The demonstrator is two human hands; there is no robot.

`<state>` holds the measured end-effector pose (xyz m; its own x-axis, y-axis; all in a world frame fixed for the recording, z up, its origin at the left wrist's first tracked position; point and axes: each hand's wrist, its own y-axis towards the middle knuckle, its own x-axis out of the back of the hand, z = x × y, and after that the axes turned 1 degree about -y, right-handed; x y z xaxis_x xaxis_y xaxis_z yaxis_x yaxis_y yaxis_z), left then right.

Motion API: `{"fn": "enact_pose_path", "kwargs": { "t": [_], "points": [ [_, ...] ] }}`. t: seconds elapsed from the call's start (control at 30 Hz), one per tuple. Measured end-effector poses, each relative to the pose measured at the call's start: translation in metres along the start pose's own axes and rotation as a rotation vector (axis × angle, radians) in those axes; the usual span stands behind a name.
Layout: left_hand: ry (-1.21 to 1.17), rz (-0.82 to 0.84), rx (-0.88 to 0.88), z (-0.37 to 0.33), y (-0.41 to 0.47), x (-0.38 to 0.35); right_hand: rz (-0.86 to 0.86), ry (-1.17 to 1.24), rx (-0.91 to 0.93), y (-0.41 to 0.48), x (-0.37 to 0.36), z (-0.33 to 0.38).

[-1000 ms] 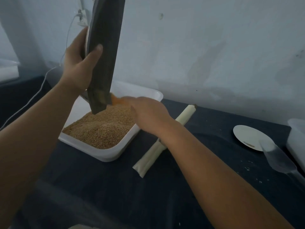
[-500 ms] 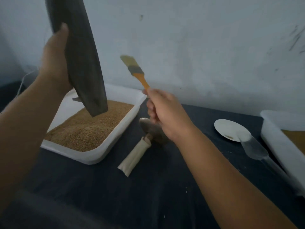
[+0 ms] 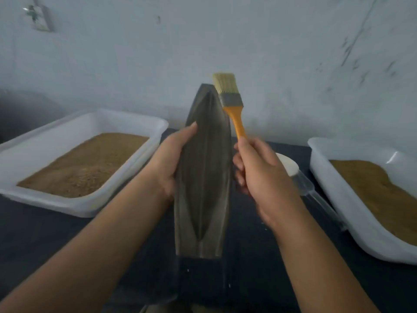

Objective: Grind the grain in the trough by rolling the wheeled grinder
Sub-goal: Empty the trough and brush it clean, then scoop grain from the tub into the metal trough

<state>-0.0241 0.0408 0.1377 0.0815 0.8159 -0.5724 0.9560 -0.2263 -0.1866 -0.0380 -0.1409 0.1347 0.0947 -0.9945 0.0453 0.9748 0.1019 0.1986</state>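
Trough [image 3: 203, 177] is held up off the table [image 3: 45, 233], long axis near vertical, hollow turned to the camera, lower end toward the table. It is gripped at its left edge by the left hand [image 3: 171, 163], thumb over the rim. Brush [image 3: 230, 98] is clamped in the right hand [image 3: 259, 172], just right of the trough, bristles up beside its top end; right hand judged nearer for a sweep. Trough: dark, matte, boat-shaped, tapered groove, looks empty. Brush: orange handle, metal ferrule, pale bristles. Grain [image 3: 90, 161] is heaped, sandy, in left tray [image 3: 52, 132] and right tray [image 3: 334, 188], both white plastic. Grinder not seen
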Motion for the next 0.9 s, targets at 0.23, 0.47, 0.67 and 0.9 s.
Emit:
{"fn": "enact_pose_path", "kwargs": {
  "t": [0.23,0.47,0.67,0.9],
  "points": [
    [0.018,-0.070,0.198,0.090,0.046,-0.022,-0.119,-0.202,-0.260,-0.025,0.061,-0.065],
    [0.413,-0.211,0.235,0.108,0.089,-0.011,-0.134,-0.221,-0.304,-0.007,0.075,-0.113],
    [1.143,-0.377,-0.058,0.098,0.110,0.006,-0.109,-0.299,-0.260,0.005,0.065,-0.121],
    [1.209,-0.396,-0.062,0.105,0.120,0.021,-0.090,-0.314,-0.308,0.007,0.062,-0.127]
  ]
}}
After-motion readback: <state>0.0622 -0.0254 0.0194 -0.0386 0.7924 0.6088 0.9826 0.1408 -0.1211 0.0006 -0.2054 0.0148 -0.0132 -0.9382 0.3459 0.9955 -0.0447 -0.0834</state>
